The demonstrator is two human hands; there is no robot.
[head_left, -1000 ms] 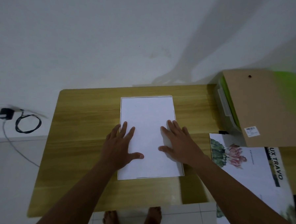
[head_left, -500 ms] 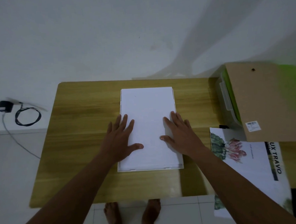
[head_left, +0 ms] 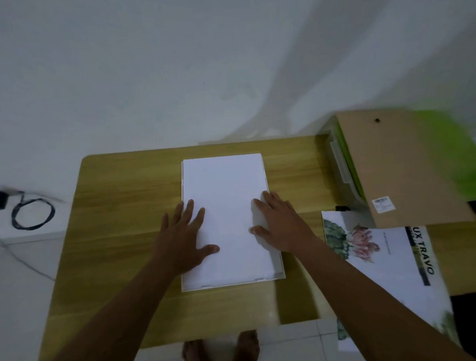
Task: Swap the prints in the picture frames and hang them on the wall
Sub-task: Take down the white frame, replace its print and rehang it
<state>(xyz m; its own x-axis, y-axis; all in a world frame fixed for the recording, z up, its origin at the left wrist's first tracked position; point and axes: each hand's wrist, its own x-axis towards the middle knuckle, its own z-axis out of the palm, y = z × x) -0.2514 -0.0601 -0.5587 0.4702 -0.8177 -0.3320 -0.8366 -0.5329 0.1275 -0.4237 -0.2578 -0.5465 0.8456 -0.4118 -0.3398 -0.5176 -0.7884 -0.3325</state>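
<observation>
A white picture frame (head_left: 277,275) lies flat in the middle of the wooden table (head_left: 118,241), with a blank white sheet (head_left: 223,186) lying inside it. My left hand (head_left: 183,238) rests flat on the sheet's left side, fingers spread. My right hand (head_left: 280,227) presses flat on the sheet's right side, over the frame's right edge. Neither hand holds anything. At the right, a printed poster (head_left: 392,257) with a cactus picture and dark lettering lies over the table's edge. A brown backing board (head_left: 401,166) lies tilted above it.
The brown board rests on a clear plastic box with green contents (head_left: 346,172) at the table's far right. A black cable and plug (head_left: 26,213) lie on the floor at the left. A white wall (head_left: 170,73) stands behind the table. My bare feet (head_left: 221,352) show below the near edge.
The view has shifted a little. The sheet now lies slightly askew in the frame, and both hands have slid a bit on it while staying flat.
</observation>
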